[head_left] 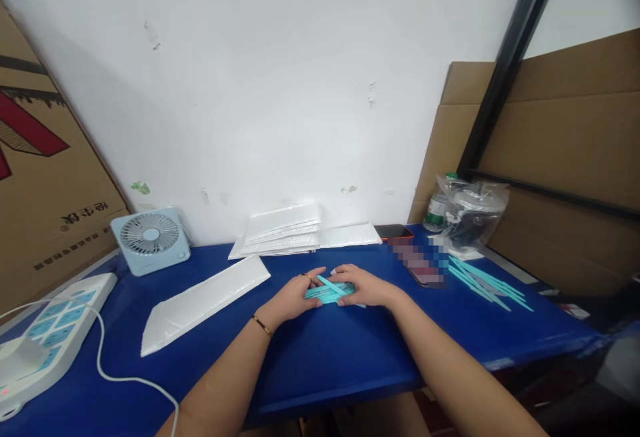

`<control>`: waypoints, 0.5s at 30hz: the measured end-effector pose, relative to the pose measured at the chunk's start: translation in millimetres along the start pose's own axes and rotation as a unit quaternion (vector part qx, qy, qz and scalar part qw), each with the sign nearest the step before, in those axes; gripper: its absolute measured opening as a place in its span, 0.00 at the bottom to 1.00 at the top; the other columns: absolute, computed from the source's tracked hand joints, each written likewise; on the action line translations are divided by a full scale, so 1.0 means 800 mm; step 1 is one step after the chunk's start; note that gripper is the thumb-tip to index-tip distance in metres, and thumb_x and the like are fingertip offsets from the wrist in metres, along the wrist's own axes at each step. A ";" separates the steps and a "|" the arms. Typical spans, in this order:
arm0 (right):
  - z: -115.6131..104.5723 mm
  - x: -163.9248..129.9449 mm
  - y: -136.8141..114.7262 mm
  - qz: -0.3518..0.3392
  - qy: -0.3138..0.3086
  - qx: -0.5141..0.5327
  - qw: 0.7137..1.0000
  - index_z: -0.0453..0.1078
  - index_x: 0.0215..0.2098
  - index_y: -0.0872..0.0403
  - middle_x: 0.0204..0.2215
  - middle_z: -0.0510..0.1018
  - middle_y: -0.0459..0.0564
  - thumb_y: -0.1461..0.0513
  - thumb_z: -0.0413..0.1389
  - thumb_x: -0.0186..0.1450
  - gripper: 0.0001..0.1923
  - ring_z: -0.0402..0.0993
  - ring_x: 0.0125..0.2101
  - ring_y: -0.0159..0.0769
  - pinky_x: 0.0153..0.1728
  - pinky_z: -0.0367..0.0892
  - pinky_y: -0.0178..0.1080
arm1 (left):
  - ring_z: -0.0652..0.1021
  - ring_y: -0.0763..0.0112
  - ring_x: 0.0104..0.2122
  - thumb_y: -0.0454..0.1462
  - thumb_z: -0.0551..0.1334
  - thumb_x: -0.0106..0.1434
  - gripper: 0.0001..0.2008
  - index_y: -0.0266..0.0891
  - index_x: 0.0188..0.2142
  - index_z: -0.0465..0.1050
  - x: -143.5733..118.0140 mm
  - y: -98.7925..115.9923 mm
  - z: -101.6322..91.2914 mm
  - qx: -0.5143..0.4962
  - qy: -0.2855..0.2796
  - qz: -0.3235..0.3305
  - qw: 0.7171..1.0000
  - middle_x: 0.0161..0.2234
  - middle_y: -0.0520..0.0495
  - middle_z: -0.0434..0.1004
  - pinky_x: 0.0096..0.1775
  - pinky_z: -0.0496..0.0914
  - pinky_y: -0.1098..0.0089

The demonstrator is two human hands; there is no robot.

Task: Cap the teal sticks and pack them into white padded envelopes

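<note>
White wall is filling the background ahead of us, and a blue table [320, 357] is stretching across the view below it, with brown cardboard leaning at both sides. We are resting both forearms on the table and bringing our hands together near its middle. Our left hand [293, 297], wearing a ring and a thin bracelet at the wrist, is pressing on the left end of a small bundle of teal strips [331, 291], while our right hand [364, 285] is covering the right end, its fingers curling over the strips. Both hands are closing around the bundle from opposite sides, nearly touching each other, and the bundle is lying flat on the table between them; one strip is sticking up slantwise across the top. We are guessing these are thin plastic or paper strips, since the view is too soft to say which.

To the right, well apart from our hands, a loose pile of teal strips [487, 281] is fanning out on the table. Near it a clear plastic bag [473, 213] is sitting beside a bottle [439, 207]. A dark phone [395, 231] is lying by the wall. Left of our hands, a long white pouch [203, 303] is lying slantwise, and a stack of white pouches [285, 227] is piling up against the wall. Farther left, a small pale blue fan [150, 237] is standing upright, and a white power strip [47, 333] with its cable is occupying the corner.
</note>
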State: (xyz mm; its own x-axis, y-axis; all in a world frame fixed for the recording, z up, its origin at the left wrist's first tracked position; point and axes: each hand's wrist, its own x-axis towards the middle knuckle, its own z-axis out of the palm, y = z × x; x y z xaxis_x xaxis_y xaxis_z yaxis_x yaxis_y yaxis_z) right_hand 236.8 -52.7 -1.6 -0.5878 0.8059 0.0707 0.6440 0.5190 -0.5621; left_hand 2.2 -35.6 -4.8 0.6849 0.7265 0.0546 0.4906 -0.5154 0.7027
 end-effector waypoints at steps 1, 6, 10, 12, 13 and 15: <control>-0.002 -0.001 0.000 -0.002 -0.001 0.001 1.000 0.65 0.55 0.46 0.55 0.64 0.54 0.49 0.59 0.55 0.31 0.56 0.57 0.47 0.56 0.54 0.48 | 0.72 0.63 0.44 0.38 0.62 0.53 0.39 0.44 0.63 0.49 -0.001 -0.002 -0.002 -0.010 0.002 0.001 1.000 0.44 0.45 0.71 0.46 0.65 0.64; -0.006 -0.004 -0.002 -0.007 -0.002 0.011 1.000 0.67 0.53 0.42 0.54 0.66 0.51 0.50 0.59 0.56 0.26 0.58 0.55 0.48 0.54 0.56 0.48 | 0.72 0.60 0.42 0.44 0.71 0.39 0.50 0.41 0.61 0.53 -0.017 -0.014 -0.025 0.047 0.052 -0.040 0.997 0.44 0.44 0.69 0.42 0.66 0.65; -0.004 -0.001 -0.004 -0.018 -0.003 0.025 1.000 0.70 0.51 0.42 0.53 0.67 0.51 0.50 0.62 0.53 0.27 0.59 0.55 0.47 0.52 0.59 0.46 | 0.72 0.66 0.31 0.46 0.69 0.41 0.27 0.39 0.41 0.70 -0.030 -0.023 -0.041 0.088 0.011 -0.090 0.992 0.32 0.50 0.70 0.31 0.65 0.69; -0.001 0.001 -0.003 -0.026 0.003 0.030 0.999 0.70 0.50 0.43 0.52 0.68 0.51 0.50 0.63 0.51 0.28 0.59 0.54 0.47 0.52 0.59 0.46 | 0.72 0.69 0.29 0.45 0.67 0.44 0.19 0.39 0.35 0.70 -0.031 -0.025 -0.045 0.074 -0.002 -0.096 0.993 0.30 0.51 0.71 0.29 0.64 0.72; 0.001 0.002 -0.002 -0.029 0.008 0.032 0.999 0.71 0.50 0.43 0.51 0.69 0.51 0.50 0.63 0.51 0.28 0.60 0.54 0.47 0.52 0.59 0.46 | 0.72 0.69 0.28 0.44 0.66 0.45 0.17 0.39 0.34 0.70 -0.031 -0.025 -0.046 0.064 -0.011 -0.099 0.993 0.29 0.51 0.71 0.29 0.64 0.72; 0.004 0.005 0.000 -0.034 0.023 0.035 0.999 0.73 0.47 0.44 0.49 0.71 0.51 0.50 0.62 0.53 0.24 0.61 0.53 0.46 0.53 0.58 0.45 | 0.72 0.70 0.28 0.44 0.66 0.45 0.15 0.39 0.31 0.71 -0.030 -0.025 -0.047 0.045 -0.037 -0.112 0.992 0.27 0.51 0.72 0.28 0.64 0.73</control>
State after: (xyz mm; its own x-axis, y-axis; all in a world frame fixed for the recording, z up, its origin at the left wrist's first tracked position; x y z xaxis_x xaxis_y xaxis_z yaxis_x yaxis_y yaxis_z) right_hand 232.7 -51.0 -4.0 -0.6042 0.7830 0.1477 0.5664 0.5524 -0.6116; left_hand -44.3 -25.3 6.3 0.5898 0.7935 -0.1498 0.6783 -0.3862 0.6251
